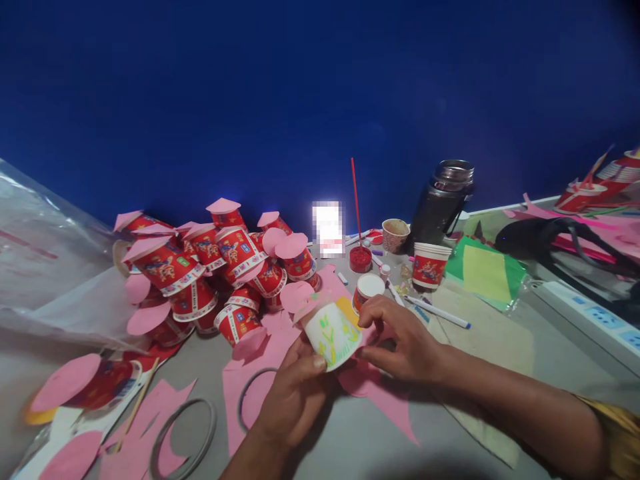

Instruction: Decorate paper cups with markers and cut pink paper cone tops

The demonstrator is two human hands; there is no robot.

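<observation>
My left hand (300,390) grips a white paper cup (334,337) tilted on its side, thumb on the near rim. Green and yellow plant shapes are drawn on the cup's wall, and a pink paper piece (311,305) sits at its narrow end. Close to the rim is my right hand (395,340), its thumb and index finger apart with no object visible between them; whether it touches the cup is unclear. An orange round piece (349,308) shows behind the cup. Pink paper sheets (260,343) lie under both hands.
Red paper cups (165,267) with pink paper tops are piled at left. Behind my hands stand a red paint pot (360,260), a red cup (430,265) and a dark flask (443,207). A marker (443,312), power strip (590,320) and grey ring (183,437) lie around.
</observation>
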